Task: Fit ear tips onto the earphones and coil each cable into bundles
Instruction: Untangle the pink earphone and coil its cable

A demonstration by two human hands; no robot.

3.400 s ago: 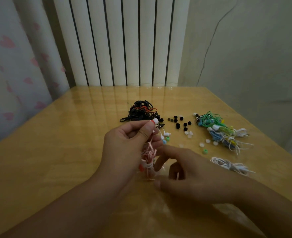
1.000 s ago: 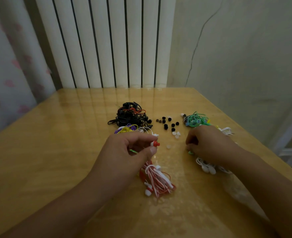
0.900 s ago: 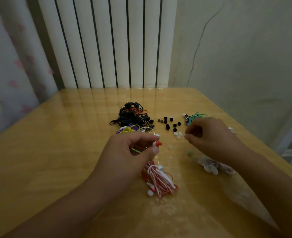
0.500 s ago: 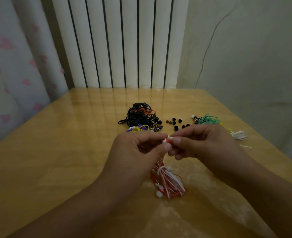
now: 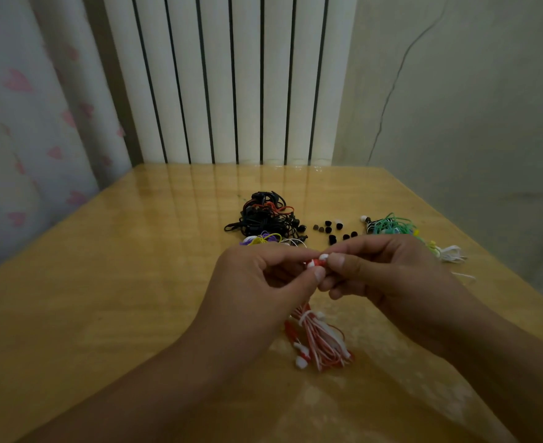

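Hands, left (image 5: 263, 279) and right (image 5: 379, 270), both pinch one red earbud (image 5: 315, 262) above one red-white bundle (image 5: 321, 343).

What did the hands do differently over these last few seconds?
The right hand left the table's right side and came to the left hand; both now pinch the red earbud. The red-and-white cable bundle, once held, lies on the table. The black pile stayed.

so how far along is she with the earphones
Done: the red-and-white bundle lies coiled. In hand: left hand and right hand pinch the red earbud, apparently fitting a tip. Left: loose black tips and the tangled black pile.
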